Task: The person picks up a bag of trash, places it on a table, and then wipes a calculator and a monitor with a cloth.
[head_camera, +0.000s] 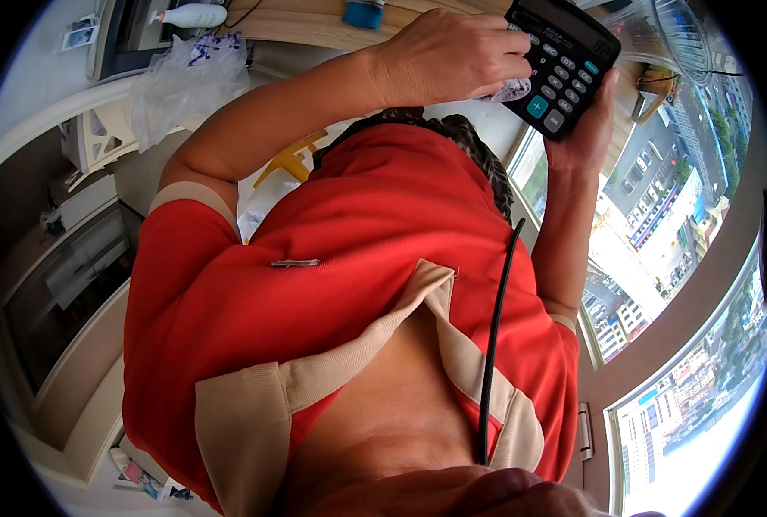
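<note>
A black desktop calculator (561, 71) with grey and teal keys is held up at the top right, its keypad facing me. My right hand (584, 139) supports it from beneath, with the thumb along its right edge. My left hand (451, 58) reaches across from the left, fingers bent around a crumpled whitish cloth (509, 90). The cloth and those fingers lie against the calculator's left side and cover some of its keys. Part of the display shows at the upper right corner. The fingers of my right hand are hidden behind the casing.
Beyond my hands runs a wooden tabletop (293, 24) with a blue item (363, 14). A clear plastic container (664, 39) stands behind the calculator. At left are a white pump bottle (193, 15) and a plastic bag (196, 84). A black cable (500, 336) crosses my chest; a window (655, 194) borders the right.
</note>
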`<action>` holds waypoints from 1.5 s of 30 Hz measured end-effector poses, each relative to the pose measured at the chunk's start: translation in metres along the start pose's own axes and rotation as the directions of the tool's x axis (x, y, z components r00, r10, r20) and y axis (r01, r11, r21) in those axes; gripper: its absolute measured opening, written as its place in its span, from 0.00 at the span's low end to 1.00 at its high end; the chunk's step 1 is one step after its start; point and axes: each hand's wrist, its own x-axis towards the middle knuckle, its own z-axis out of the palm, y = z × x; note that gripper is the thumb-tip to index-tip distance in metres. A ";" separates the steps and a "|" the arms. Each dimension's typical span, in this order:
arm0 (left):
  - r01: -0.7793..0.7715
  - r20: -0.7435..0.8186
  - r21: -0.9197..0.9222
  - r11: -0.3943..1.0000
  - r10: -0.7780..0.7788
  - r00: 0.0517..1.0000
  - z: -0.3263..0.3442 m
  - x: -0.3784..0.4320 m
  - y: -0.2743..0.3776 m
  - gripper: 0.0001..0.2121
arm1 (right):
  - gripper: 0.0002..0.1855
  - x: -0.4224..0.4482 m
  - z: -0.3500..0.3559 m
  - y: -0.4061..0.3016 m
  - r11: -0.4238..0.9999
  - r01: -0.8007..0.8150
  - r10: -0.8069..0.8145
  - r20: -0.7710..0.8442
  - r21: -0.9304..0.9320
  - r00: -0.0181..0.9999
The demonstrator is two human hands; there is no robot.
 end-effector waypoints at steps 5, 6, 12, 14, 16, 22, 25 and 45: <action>-0.007 -0.089 -0.135 0.991 -0.006 0.996 0.014 0.019 0.033 0.12 | 0.24 0.003 -0.006 0.008 0.971 -0.180 0.157 0.148 0.157 0.976; -0.015 -0.089 -0.122 0.992 0.004 0.996 0.015 0.020 0.033 0.12 | 0.24 0.001 -0.005 0.006 0.957 -0.229 0.197 0.181 0.179 0.964; 0.015 -0.010 0.019 1.000 -0.015 1.000 0.004 0.003 0.014 0.12 | 0.30 -0.006 0.002 -0.009 1.000 -0.014 0.014 0.008 -0.025 1.000; 0.024 -0.052 0.001 1.000 -0.024 0.998 0.007 0.003 0.014 0.12 | 0.28 -0.003 0.004 -0.005 0.998 -0.021 0.020 -0.022 -0.054 1.000; 0.005 -0.084 -0.011 1.000 -0.006 0.996 0.012 0.012 0.029 0.12 | 0.27 0.001 -0.002 0.006 0.988 -0.115 0.098 0.153 0.106 0.983; 0.042 -0.073 -0.228 0.973 -0.060 0.996 0.010 0.016 0.014 0.13 | 0.26 0.003 -0.009 0.008 0.977 -0.169 0.154 0.116 0.132 0.981; 0.285 0.101 -0.589 0.756 -0.281 0.954 -0.009 0.009 -0.006 0.12 | 0.26 0.002 -0.011 -0.002 0.999 -0.034 0.036 -0.091 0.023 0.995; 0.097 0.514 -0.842 -0.530 -0.736 0.440 0.039 -0.033 -0.064 0.17 | 0.24 -0.003 -0.033 -0.018 0.992 0.121 -0.123 -0.147 -0.021 0.982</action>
